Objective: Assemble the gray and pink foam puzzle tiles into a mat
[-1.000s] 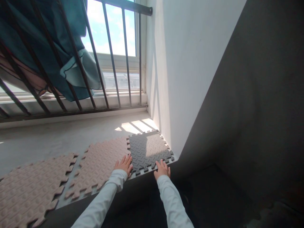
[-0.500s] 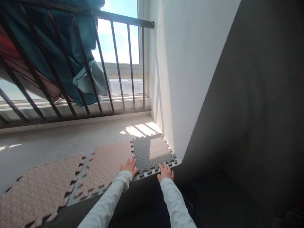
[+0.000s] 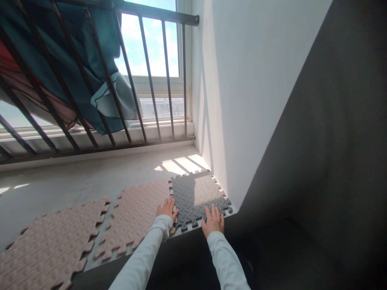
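A grey foam puzzle mat point(image 3: 189, 197) lies on the ledge against the side wall. A pink foam puzzle mat point(image 3: 139, 207) lies directly to its left, their toothed edges meeting. My left hand point(image 3: 167, 208) rests with fingers spread at the front of the seam, on the pink mat's right edge and beside the grey one. My right hand point(image 3: 213, 220) is laid on the front edge of the grey mat, its fingers stretched out and nothing gripped. Farther left, a second pink foam mat point(image 3: 57, 237) lies apart from the first, a narrow gap between them.
A dark metal railing point(image 3: 152, 80) runs along the back of the ledge before a window point(image 3: 160, 44). Teal cloth point(image 3: 102, 72) hangs behind its bars. The white wall point(image 3: 254, 80) bounds the right side, and the ledge point(image 3: 99, 173) drops off in front.
My right hand has moved slightly forward, with its fingers farther onto the grey mat. My left hand stays at the seam. The camera view has shifted a little.
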`<state>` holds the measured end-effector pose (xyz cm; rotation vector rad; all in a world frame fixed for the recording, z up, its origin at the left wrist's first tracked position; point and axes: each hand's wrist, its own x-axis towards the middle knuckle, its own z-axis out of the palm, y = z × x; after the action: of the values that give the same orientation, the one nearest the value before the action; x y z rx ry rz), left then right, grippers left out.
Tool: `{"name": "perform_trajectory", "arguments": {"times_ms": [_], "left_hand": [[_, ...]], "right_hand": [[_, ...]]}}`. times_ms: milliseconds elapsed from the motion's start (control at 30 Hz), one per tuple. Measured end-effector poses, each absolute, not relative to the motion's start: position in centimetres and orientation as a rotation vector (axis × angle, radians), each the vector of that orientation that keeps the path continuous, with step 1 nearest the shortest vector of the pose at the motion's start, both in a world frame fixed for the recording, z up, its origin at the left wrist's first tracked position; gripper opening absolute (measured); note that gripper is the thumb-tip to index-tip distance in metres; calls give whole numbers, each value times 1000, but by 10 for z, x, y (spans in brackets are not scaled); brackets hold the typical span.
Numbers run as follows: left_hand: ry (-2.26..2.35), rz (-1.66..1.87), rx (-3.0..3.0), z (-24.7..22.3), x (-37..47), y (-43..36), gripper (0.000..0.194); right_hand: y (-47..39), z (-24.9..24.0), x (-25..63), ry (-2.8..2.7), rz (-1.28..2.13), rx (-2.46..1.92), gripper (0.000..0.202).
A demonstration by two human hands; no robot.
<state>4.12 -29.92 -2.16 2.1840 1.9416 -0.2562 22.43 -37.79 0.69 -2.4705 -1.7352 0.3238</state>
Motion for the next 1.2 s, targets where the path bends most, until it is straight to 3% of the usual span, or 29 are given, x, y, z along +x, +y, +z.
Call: {"name": "perform_trajectory", "arguments": {"times_ms": [267, 1200], "left_hand": [[1928, -110, 2149, -13, 38, -280, 49], [2077, -78, 2081, -10, 45, -207, 57]], "right_hand": [[-368, 6, 215, -1843, 332, -2487, 47], [-365, -3, 221, -1888, 195, -2456, 43]]}}
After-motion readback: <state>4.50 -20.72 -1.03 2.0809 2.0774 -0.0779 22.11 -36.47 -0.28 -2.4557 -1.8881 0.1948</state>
